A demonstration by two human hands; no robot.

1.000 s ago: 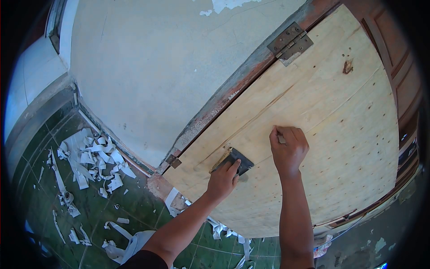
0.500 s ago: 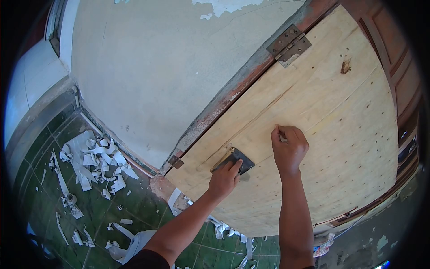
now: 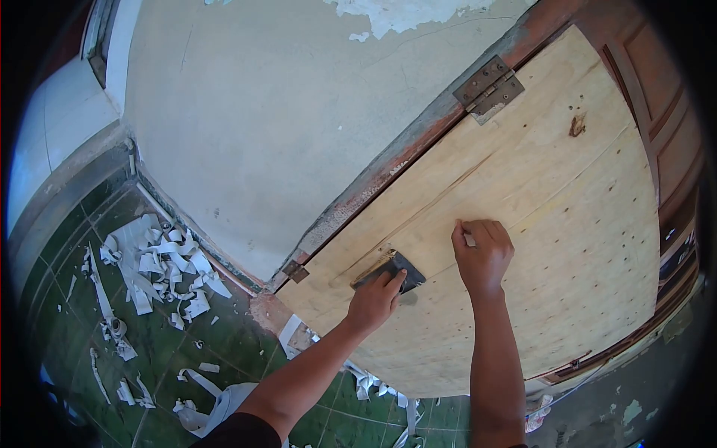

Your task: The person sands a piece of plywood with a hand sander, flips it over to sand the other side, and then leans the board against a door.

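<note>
My left hand [image 3: 375,300] is closed on a dark, flat, rectangular piece [image 3: 393,272], with its fingers and thumb over the near side. A yellowish-brown edge shows along the far left of this piece, which lies against the pale plywood door panel [image 3: 553,194]. Further right, my right hand [image 3: 484,255] is held in a pinch, thumb and index tips together at the panel's surface. Whatever those fingertips hold, if anything, is too small to make out. Small brown marks in rows dot the panel.
A rusty hinge [image 3: 489,88] joins the panel to the worn frame at the top, and a smaller hinge [image 3: 295,271] sits lower left. White curled strips [image 3: 168,261] litter the green tiled floor [image 3: 224,347]. Beside the panel rises a peeling wall [image 3: 261,134].
The view has shifted slightly, so the door and hinge appear a little lower. Both hands keep nearly the same places and grips.
</note>
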